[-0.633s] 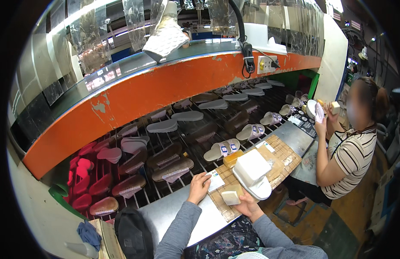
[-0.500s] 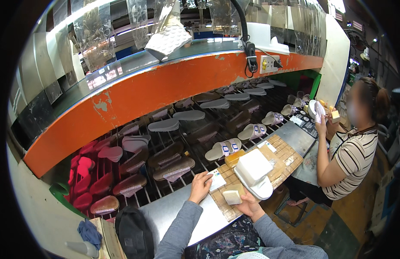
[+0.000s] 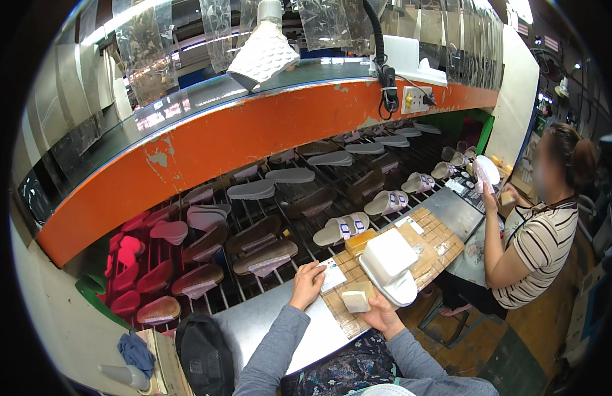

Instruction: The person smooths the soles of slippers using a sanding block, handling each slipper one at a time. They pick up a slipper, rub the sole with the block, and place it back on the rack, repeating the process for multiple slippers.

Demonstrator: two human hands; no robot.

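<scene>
My right hand [image 3: 385,317] grips a pale cream sponge block [image 3: 356,299] low over the bamboo mat [image 3: 342,321]. My left hand [image 3: 308,285] lies with its fingers stretched out at the mat's left edge, its fingertips touching or right beside a white printed card [image 3: 332,274]. Nothing shows in that hand. Just beyond my right hand stands a white box-shaped block [image 3: 389,256] with a rounded white base. An amber-yellow block [image 3: 360,241] sits behind it on the mat.
Rods beyond the metal ledge [image 3: 279,336] carry several strapped sandals [image 3: 342,229], grey soles [image 3: 251,191] and brown footbeds [image 3: 265,256]. An orange beam [image 3: 187,162] spans above. At right a seated co-worker [image 3: 540,251] holds a white sole-shaped piece [image 3: 486,171]. A black cap [image 3: 203,356] lies left.
The co-worker's white piece has turned to show its broad face, and their other hand has lowered. My own hands and the sponge stay almost where they were. My view has tilted slightly.
</scene>
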